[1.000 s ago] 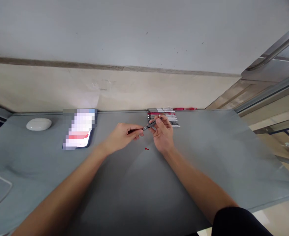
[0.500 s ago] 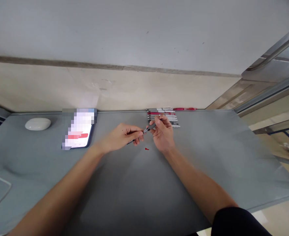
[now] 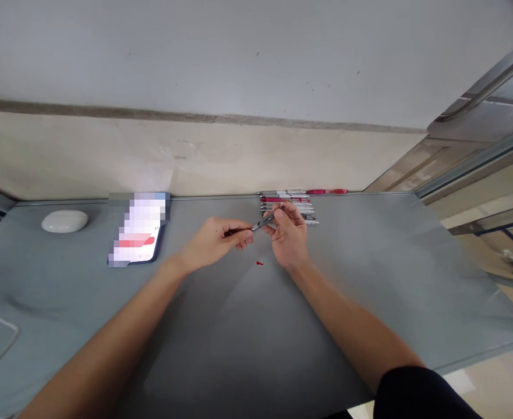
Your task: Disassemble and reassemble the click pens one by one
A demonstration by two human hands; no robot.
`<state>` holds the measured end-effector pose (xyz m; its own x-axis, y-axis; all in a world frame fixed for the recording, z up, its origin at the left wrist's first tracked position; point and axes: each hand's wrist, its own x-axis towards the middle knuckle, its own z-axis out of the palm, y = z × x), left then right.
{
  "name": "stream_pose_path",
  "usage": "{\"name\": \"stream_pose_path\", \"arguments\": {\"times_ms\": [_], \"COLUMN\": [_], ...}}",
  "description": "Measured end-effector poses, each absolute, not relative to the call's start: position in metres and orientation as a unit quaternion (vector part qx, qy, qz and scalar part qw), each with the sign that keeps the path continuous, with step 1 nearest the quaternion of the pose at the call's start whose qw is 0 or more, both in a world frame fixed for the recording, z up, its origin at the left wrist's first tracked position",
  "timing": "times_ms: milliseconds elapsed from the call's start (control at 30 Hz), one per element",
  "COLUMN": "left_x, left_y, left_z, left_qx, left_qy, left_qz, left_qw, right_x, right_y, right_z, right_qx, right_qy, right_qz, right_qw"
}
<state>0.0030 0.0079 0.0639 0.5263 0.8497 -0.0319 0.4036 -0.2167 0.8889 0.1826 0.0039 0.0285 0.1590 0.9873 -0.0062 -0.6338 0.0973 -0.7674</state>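
Observation:
A dark pen is held at a slant between my two hands above the grey table. My left hand pinches its lower left end between thumb and fingers. My right hand grips the upper right end, with the thumb pressed along it. Whether the pen is in one piece or two parts cannot be made out. Just behind my right hand lies a row of several pens, white, grey and red, partly covered by my fingers. A small red piece rests on the table below my hands.
To the left, a phone with a lit, partly blurred screen lies near the wall. A white mouse sits farther left. A thin white cable curves at the left edge. The wall bounds the grey table at the back.
The gap between the pen's two ends has narrowed, and less of the pen sticks out below my left hand. Both hands stay nearly in place.

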Motion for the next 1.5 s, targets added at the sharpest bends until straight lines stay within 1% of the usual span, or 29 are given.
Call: {"name": "stream_pose_path", "arguments": {"times_ms": [167,267,333,500,567,733,967,1067,1167,1300,1367,1433,1500], "left_x": [0.0,0.0,0.001,0.005,0.005,0.0,-0.003,-0.002,0.001,0.006,0.006,0.005,0.003], "left_y": [0.008,0.007,0.006,0.005,0.005,0.008,0.009,0.008,0.007,0.005,0.005,0.006,0.007], "left_z": [0.07,0.07,0.07,0.066,0.063,0.063,0.067,0.065,0.064,0.062,0.061,0.059,0.059], "left_qx": [0.753,0.752,0.753,0.766,0.767,0.749,0.738,0.734,0.747,0.794,0.807,0.807,0.798], "left_qy": [0.364,0.356,0.369,0.422,0.423,0.403,0.34,0.339,0.363,0.41,0.42,0.422,0.419], "left_qz": [0.202,0.192,0.195,0.225,0.233,0.224,0.181,0.177,0.195,0.223,0.234,0.241,0.24], "left_qw": [0.509,0.52,0.509,0.429,0.423,0.476,0.555,0.562,0.522,0.39,0.343,0.335,0.361], "right_x": [0.184,0.184,0.183,0.18,0.18,0.183,0.185,0.184,0.183,0.181,0.18,0.181,0.182], "right_y": [0.003,0.002,0.003,0.004,0.004,0.003,0.0,-0.001,0.001,0.003,0.003,0.003,0.003], "right_z": [0.031,0.03,0.03,0.029,0.029,0.029,0.033,0.034,0.033,0.03,0.029,0.029,0.028], "right_qx": [-0.293,-0.288,-0.29,-0.307,-0.311,-0.309,-0.265,-0.26,-0.272,-0.311,-0.325,-0.329,-0.322], "right_qy": [-0.28,-0.283,-0.278,-0.253,-0.253,-0.264,-0.284,-0.282,-0.268,-0.246,-0.243,-0.249,-0.262], "right_qz": [0.616,0.623,0.62,0.592,0.59,0.607,0.631,0.639,0.629,0.594,0.585,0.586,0.593], "right_qw": [0.676,0.67,0.674,0.701,0.701,0.683,0.672,0.667,0.677,0.7,0.702,0.697,0.69]}}
